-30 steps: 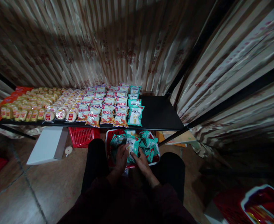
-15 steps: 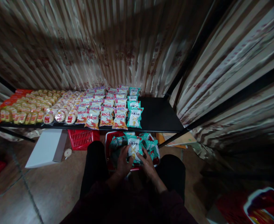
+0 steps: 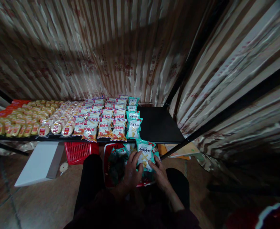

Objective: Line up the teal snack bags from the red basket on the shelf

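The left hand (image 3: 131, 171) and the right hand (image 3: 161, 175) grip one teal-and-white snack packet (image 3: 145, 153) between them, the left on its left side and the right on its lower right, fingers bent against the wrapper and thumbs on its printed front. The packet is tilted with its print facing up, above the red basket with a white rim (image 3: 105, 163) and just in front of the front edge of the black shelf (image 3: 159, 124); whether its top end touches that edge, I cannot tell. More teal packets lie in the basket, between the person's knees, partly hidden by the hands

On the shelf, a single column of teal packets (image 3: 133, 128) runs from the front edge towards the back edge, right of the middle. Bare black surface lies between it and the right edge. Just left of it stand orange-and-white snack packets (image 3: 104, 128) in several columns, then round wrapped cakes (image 3: 56, 128), then yellow wrapped cakes (image 3: 15, 129), with orange packaging (image 3: 7, 111) at the left end

Under the front edge, left of the knees, are a red slotted basket (image 3: 79, 153) and a white box (image 3: 37, 165). One round wrapped piece (image 3: 64, 167) lies on the floor (image 3: 44, 203) near the box. Striped curtains (image 3: 94, 54) hang behind the shelf and to its right
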{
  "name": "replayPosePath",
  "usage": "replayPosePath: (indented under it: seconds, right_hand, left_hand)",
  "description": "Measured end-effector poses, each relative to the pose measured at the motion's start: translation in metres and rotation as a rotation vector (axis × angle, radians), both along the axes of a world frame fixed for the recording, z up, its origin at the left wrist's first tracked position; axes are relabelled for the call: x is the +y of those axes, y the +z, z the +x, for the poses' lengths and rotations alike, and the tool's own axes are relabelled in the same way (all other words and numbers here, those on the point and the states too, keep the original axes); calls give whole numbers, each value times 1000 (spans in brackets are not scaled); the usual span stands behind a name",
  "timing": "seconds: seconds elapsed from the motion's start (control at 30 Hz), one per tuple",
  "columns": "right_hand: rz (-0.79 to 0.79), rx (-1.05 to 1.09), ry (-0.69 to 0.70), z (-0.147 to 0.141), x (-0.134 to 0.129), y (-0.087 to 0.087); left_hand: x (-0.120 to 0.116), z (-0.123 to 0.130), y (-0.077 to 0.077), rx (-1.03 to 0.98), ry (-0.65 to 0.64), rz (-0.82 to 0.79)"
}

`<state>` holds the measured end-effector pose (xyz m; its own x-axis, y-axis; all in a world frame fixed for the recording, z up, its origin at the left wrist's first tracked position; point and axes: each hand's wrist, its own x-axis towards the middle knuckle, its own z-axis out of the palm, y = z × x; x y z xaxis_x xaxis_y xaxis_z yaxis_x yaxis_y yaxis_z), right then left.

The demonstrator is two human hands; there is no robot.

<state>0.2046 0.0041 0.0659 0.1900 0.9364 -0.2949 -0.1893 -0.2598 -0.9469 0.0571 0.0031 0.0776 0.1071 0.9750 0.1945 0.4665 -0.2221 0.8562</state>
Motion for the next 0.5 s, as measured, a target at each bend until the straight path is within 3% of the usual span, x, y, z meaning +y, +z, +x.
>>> replayPosePath:
  seconds: [0.27, 0.5]
  right_hand:
    - [98, -61, -36, 28, 31, 19]
    - [135, -22, -91, 46, 65, 20]
  left_hand:
    - [30, 30, 19, -18, -23, 56]
    - [60, 54, 31, 18, 21, 83]
